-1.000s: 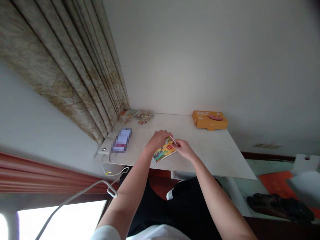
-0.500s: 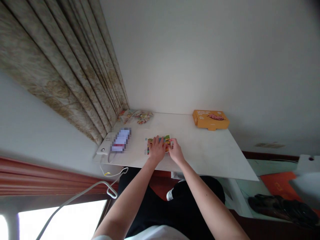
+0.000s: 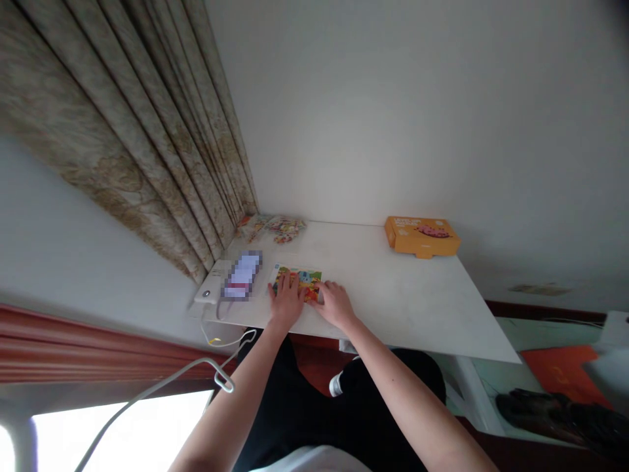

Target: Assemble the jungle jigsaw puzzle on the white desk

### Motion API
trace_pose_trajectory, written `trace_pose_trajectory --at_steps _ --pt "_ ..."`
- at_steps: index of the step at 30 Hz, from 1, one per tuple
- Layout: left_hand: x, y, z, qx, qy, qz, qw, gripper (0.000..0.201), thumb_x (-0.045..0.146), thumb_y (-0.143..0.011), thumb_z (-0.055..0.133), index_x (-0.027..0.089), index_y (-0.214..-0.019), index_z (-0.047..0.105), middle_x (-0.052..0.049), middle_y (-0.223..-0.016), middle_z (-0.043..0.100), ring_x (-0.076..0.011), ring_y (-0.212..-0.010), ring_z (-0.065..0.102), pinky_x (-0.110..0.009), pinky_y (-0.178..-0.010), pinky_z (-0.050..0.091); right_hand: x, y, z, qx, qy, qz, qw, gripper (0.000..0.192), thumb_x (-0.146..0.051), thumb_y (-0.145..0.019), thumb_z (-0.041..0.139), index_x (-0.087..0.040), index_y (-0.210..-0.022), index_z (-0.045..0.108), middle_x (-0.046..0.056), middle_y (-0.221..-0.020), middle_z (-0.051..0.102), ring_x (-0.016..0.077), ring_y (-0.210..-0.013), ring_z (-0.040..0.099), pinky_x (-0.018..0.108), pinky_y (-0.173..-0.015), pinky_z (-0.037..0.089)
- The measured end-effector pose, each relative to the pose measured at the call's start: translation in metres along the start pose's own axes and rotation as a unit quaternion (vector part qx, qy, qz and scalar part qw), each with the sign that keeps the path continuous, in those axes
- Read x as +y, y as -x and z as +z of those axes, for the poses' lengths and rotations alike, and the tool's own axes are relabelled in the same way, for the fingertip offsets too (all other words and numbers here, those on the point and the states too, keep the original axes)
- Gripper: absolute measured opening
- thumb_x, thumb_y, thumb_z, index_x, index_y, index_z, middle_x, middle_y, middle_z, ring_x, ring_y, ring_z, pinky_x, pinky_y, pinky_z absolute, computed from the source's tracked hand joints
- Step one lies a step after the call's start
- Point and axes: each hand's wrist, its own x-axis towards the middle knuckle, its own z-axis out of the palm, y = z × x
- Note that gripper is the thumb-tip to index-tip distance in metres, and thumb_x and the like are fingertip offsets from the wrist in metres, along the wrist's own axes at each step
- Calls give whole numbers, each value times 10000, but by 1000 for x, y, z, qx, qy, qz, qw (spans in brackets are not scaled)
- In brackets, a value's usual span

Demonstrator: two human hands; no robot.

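A small, colourful picture puzzle (image 3: 305, 278) with a pale border lies flat on the white table (image 3: 383, 298), near its front edge. My left hand (image 3: 286, 299) rests on the puzzle's left part, its fingers spread and covering some of the picture. At the right edge of the puzzle is my right hand (image 3: 337, 303). Its thumb and forefinger are apart, touching that edge, while the other fingers curve over the table. I see nothing held in either hand.
Clear bags of colourful pieces (image 3: 282, 228) lie at the back left. A phone (image 3: 242, 274) and a white device (image 3: 207, 292) with a cable (image 3: 162, 380) sit on the left. An orange box (image 3: 421, 237) stands back right, and a curtain (image 3: 196, 151) hangs at left.
Both hands and the puzzle have shifted left, towards the phone. My left hand has moved to the puzzle's left part, uncovering more of its middle. My right thumb and forefinger have spread apart.
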Motion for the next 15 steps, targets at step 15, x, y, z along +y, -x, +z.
trace_pose_trajectory --at_steps 15 --pt "-15 -33 0 -12 9 -44 999 583 418 -1052 438 252 -1611 437 -164 -1674 386 -377 -1564 330 -690 -1242 198 11 -17 11 13 -28 -65 997 447 -429 -970 683 -283 -1392 656 116 -1547 568 308 -1445 477 594 -1241 229"
